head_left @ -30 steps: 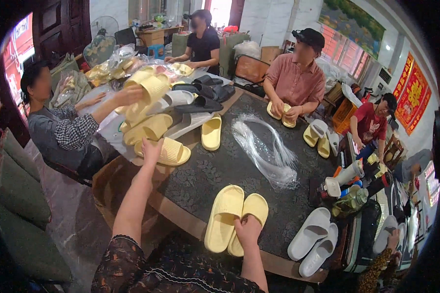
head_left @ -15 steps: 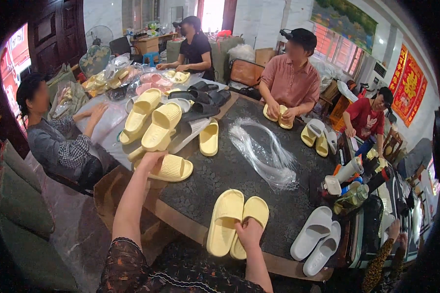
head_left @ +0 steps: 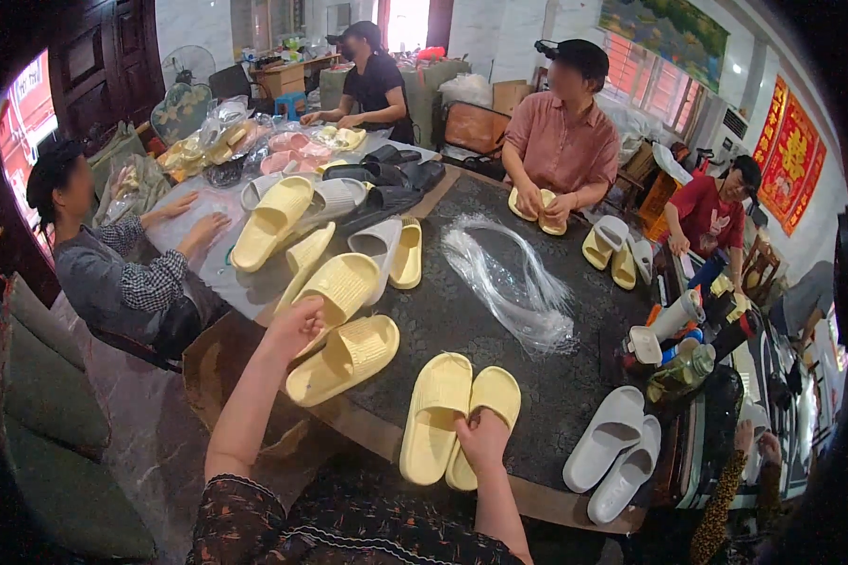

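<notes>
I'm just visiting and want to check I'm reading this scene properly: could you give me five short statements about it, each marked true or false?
1. The right hand touches a yellow slipper. True.
2. The left hand touches nothing. False: the left hand touches another yellow slipper.
3. A bundle of clear strands lies on the dark tabletop. True.
4. The co-worker in a pinkish shirt handles black slippers. False: that person handles yellow slippers.
5. A pair of grey slippers lies to the right of the right hand. True.
</notes>
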Demonstrator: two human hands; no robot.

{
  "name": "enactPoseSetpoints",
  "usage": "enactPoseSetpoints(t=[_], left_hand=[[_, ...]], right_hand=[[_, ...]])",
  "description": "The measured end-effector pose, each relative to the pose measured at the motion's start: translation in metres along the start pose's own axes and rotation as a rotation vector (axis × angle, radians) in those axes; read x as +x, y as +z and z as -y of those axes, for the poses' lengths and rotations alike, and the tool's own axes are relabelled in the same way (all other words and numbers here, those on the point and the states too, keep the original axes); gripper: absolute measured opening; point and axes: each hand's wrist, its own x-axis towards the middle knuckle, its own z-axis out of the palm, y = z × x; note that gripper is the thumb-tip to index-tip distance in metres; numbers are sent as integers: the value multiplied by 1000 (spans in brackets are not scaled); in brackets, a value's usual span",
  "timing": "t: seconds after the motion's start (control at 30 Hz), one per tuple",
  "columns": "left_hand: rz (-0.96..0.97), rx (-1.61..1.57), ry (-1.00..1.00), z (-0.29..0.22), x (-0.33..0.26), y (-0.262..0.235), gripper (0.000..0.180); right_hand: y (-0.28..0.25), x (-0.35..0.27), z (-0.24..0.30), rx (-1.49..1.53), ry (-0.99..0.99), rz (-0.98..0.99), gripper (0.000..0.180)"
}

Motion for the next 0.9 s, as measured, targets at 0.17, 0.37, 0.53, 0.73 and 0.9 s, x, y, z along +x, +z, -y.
enactPoseSetpoints(t=[0.17, 0.37, 0.53, 0.73, 0.9], left_hand=[[246, -74, -138, 4, -26, 28, 37], [474, 101, -202, 27, -39, 73, 50], [347, 666, 99, 34, -46, 74, 54], [339, 1015, 351, 55, -27, 64, 55], [292, 1146, 490, 51, -32, 66, 48]], right_hand=[[-3, -4, -1, 36, -29, -17, 35], [-26, -26, -13, 33, 43, -37, 28], [-69, -44, -37, -28, 84, -137, 24], [-171, -55, -94, -280, 253, -538, 20], [-233, -46, -133, -342, 400, -720, 21]])
